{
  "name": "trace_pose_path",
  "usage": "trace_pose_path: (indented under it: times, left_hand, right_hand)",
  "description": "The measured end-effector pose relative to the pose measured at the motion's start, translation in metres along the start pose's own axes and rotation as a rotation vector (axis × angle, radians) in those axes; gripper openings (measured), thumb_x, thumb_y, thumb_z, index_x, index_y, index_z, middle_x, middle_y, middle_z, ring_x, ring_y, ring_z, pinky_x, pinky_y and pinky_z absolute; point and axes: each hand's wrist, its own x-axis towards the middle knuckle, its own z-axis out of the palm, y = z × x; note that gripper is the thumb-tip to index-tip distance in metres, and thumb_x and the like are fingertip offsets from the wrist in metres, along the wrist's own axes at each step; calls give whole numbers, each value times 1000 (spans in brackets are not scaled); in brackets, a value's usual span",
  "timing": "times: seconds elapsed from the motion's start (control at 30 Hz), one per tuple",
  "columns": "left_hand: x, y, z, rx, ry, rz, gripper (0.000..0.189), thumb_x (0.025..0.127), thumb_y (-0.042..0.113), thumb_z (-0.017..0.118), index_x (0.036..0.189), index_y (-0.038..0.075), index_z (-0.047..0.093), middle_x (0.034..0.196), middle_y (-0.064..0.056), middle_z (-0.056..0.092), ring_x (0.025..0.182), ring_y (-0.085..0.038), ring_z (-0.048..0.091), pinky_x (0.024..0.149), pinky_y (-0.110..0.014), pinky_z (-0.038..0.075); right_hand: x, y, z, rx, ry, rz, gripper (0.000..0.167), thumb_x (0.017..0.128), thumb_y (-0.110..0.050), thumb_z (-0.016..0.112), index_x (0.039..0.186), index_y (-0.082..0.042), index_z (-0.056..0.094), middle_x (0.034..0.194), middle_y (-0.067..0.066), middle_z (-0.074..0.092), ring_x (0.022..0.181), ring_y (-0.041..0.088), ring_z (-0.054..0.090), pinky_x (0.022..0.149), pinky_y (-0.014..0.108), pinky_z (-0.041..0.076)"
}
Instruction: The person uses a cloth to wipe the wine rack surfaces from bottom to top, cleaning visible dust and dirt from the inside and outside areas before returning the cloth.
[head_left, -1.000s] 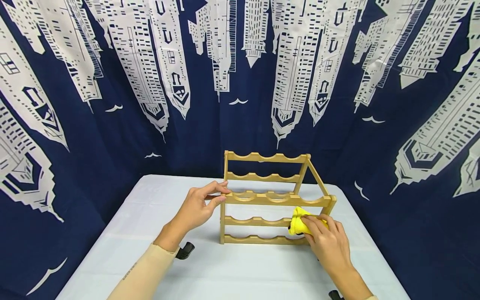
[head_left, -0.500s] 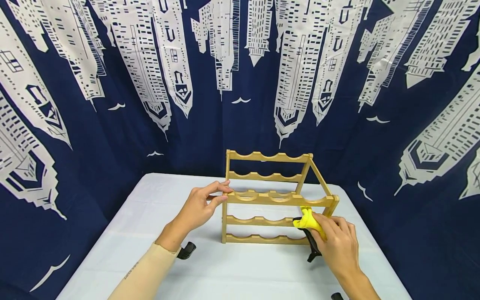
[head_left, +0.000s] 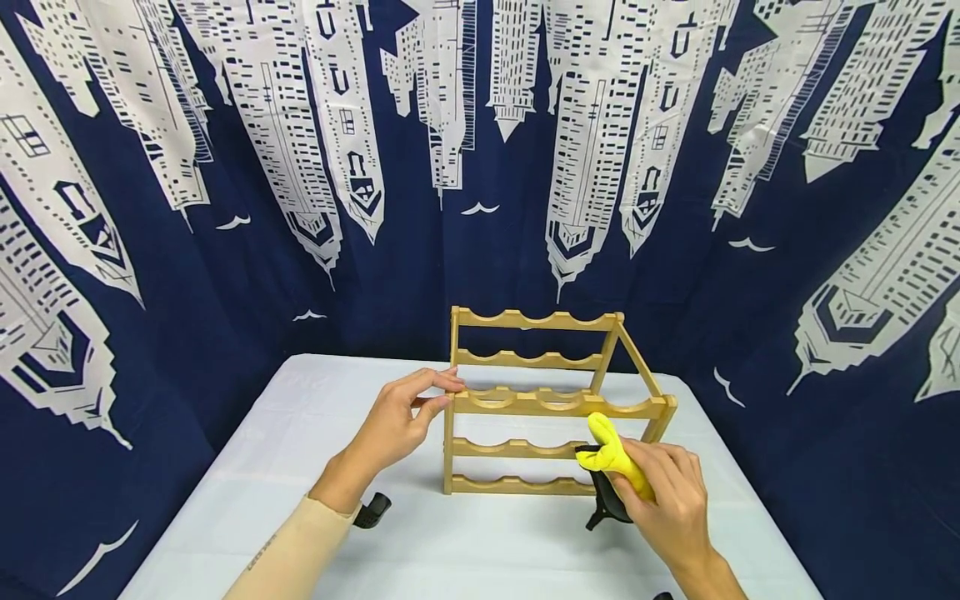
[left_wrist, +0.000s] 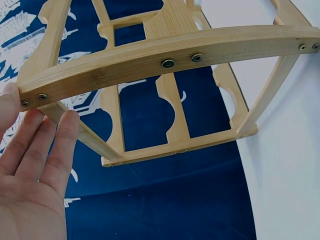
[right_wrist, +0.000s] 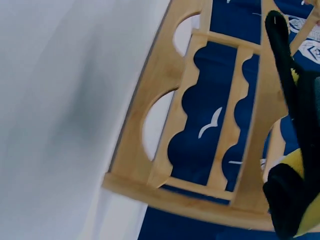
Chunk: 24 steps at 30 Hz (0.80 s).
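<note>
A wooden bottle rack (head_left: 555, 406) with scalloped bars stands on the table. My left hand (head_left: 401, 417) pinches its upper left corner. In the left wrist view the thumb presses the outer end of the curved side bar (left_wrist: 125, 62), and the fingers (left_wrist: 60, 142) reach behind it. By the rack's right front, my right hand (head_left: 671, 492) grips a yellow-and-black fabric glove (head_left: 615, 454) with finger-like ends. Its black part dangles below the hand, in front of the lower bars. The right wrist view has the glove (right_wrist: 300, 100) at the right edge, overlapping the rack.
A white cloth covers the table (head_left: 420, 558). Behind it hangs a dark blue curtain (head_left: 405, 275) printed with white buildings and birds. A black wrist device (head_left: 372, 510) shows beneath my left wrist.
The bunched yellow fabric has opened out, and its black part now hangs beneath my right hand. That hand has shifted slightly right and then back. My left hand stays on the rack's corner.
</note>
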Motion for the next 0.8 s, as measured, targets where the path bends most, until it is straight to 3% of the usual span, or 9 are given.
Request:
trace_pose_path:
  times: [0.13,0.4,0.7,0.8]
  left_hand:
    - [-1,1,1,-10,21,24,20,109,3,81,123,15,86,136,-4,84,143,-31,77,98,-39,75]
    - [-3,3,-1,49,85,70,21,104,2,87,120,14,90,124,-3,83,127,-31,82,103,-48,74]
    - [0,4,-4,135,98,116,24,99,2,91,119,15,91,115,3,88,118,-23,85,104,-48,72]
    - [-1,5,-5,137,89,95,27,98,2,92,121,15,91,115,4,89,116,-21,85,103,-47,72]
  right_hand:
    - [12,-8,5,34,69,-13,51,116,-37,76,103,11,83,94,25,84,81,40,64,83,30,44]
    - [33,-18,29,108,76,19,48,116,-33,76,110,14,82,100,29,83,89,46,66,114,16,51]
    - [59,-40,53,137,-8,32,40,118,-29,72,124,9,83,117,25,84,104,46,73,123,15,52]
    - [73,-47,58,98,-33,4,37,119,-28,69,129,5,83,120,23,83,106,44,75,114,25,61]
